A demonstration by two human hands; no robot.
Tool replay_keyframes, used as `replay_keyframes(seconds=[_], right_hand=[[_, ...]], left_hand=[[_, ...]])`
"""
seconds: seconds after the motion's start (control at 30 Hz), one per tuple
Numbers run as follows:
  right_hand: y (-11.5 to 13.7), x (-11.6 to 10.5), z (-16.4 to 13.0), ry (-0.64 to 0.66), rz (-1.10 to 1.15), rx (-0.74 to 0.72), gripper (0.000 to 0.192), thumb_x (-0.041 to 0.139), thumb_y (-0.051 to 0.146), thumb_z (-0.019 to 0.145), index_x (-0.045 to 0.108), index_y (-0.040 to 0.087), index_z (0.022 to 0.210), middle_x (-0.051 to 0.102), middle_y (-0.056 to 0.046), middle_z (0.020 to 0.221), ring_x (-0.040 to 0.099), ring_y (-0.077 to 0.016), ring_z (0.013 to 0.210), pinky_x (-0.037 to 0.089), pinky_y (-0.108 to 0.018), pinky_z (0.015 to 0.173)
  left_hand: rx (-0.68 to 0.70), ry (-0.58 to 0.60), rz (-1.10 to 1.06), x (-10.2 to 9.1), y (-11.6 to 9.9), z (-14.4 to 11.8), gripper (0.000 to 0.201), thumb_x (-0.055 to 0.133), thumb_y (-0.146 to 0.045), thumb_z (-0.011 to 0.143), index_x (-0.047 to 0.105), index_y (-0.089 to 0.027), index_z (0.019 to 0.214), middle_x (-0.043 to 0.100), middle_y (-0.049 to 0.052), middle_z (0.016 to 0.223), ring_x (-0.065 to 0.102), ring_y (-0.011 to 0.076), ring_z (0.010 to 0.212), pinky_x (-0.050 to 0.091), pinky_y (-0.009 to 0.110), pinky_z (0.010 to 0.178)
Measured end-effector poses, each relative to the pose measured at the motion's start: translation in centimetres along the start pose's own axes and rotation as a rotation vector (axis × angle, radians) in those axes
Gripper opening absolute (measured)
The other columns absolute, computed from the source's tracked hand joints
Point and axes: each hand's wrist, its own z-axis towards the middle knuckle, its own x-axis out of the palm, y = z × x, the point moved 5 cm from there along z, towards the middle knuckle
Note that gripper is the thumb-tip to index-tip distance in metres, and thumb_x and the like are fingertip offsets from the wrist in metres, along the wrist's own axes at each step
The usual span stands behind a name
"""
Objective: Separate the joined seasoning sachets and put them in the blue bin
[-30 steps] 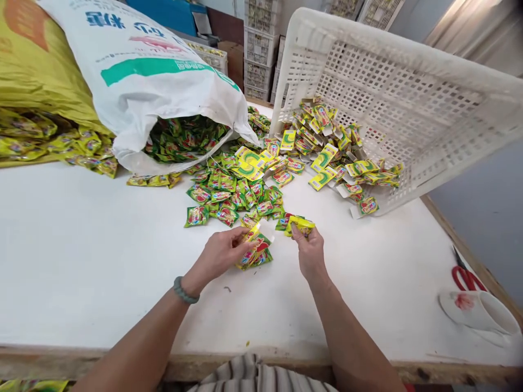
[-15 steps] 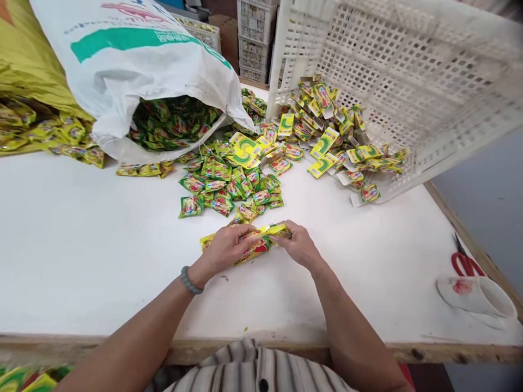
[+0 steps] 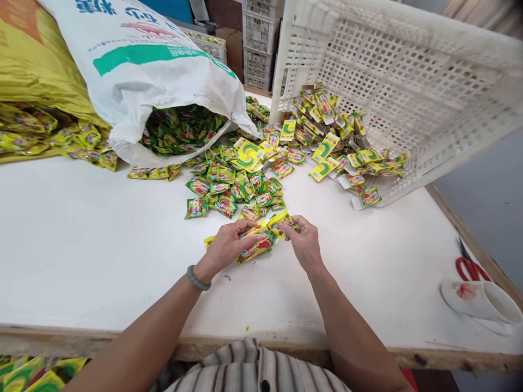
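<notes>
White woven sack (image 3: 155, 71), lying on its side, spills green sachets (image 3: 232, 185) onto the table (image 3: 81, 245); a tipped plastic crate (image 3: 392, 92) holds folded yellow-green packets (image 3: 327, 141). Left hand (image 3: 226, 247) grips a sachet bundle (image 3: 257, 246) against the table; right hand (image 3: 304, 242) pinches the bundle's far end.

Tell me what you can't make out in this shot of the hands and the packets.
Head view only:
- Bundle of packets: count hidden by the left hand and right hand.
- White sack: its depth is hidden by its own cloth.
- Packet print: too small to read.
- Scissors: blades partly behind the cup.
</notes>
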Motion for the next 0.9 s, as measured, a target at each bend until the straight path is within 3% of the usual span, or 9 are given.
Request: replay_keyframes(seconds=[0.2, 0.37, 0.57, 0.7, 0.9], right_hand=[[-0.1, -0.1, -0.1, -0.009, 0.023, -0.011, 0.034, 0.073, 0.049, 0.07, 0.065, 0.017, 0.078, 0.062, 0.001, 0.066, 0.049, -0.0109, 0.056, 0.039, -0.024, 0.053], [-0.7, 1.1, -0.6, 0.022, -0.037, -0.028, 0.03, 0.068, 0.048, 0.075, 0.067, 0.019, 0.079, 0.06, 0.0, 0.07, 0.049, -0.0128, 0.061, 0.04, -0.027, 0.059], [-0.2, 1.8, -1.0, 0.005, -0.238, -0.184, 0.03, 0.059, 0.046, 0.084, 0.068, 0.022, 0.069, 0.059, -0.005, 0.087, 0.052, -0.02, 0.089, 0.042, -0.031, 0.073], [-0.2, 1.2, -0.9, -0.085, -0.253, -0.18, 0.025, 0.062, 0.047, 0.083, 0.072, 0.025, 0.074, 0.058, -0.007, 0.11, 0.046, -0.0241, 0.11, 0.038, -0.039, 0.094], [-0.6, 0.8, -0.4, -0.021, -0.247, -0.132, 0.019, 0.072, 0.044, 0.074, 0.072, 0.025, 0.069, 0.059, -0.006, 0.12, 0.042, -0.0276, 0.122, 0.032, -0.045, 0.104]], left_hand=[[0.011, -0.023, 0.058, -0.3, -0.2, 0.0, 0.043, 0.068, -0.054, 0.073, 0.074, -0.017, 0.095, 0.068, 0.0, 0.074, 0.048, 0.0126, 0.06, 0.035, 0.023, 0.056], [-0.083, 0.056, -0.262, 0.4, 0.1, -0.2, 0.041, 0.072, -0.051, 0.071, 0.07, -0.015, 0.091, 0.068, 0.001, 0.075, 0.055, 0.0135, 0.063, 0.041, 0.023, 0.057], [-0.267, 0.095, -0.556, 1.4, 1.3, -0.3, 0.044, 0.082, -0.045, 0.061, 0.067, -0.016, 0.09, 0.072, 0.002, 0.077, 0.064, 0.0161, 0.064, 0.049, 0.026, 0.058], [-0.299, 0.081, -0.666, 1.5, 1.7, -0.1, 0.045, 0.084, -0.043, 0.06, 0.068, -0.016, 0.092, 0.075, 0.003, 0.081, 0.067, 0.0172, 0.067, 0.052, 0.027, 0.061], [-0.349, 0.11, -0.707, 1.5, 1.5, -0.3, 0.044, 0.086, -0.038, 0.058, 0.068, -0.014, 0.092, 0.075, 0.003, 0.078, 0.067, 0.0158, 0.064, 0.052, 0.026, 0.06]])
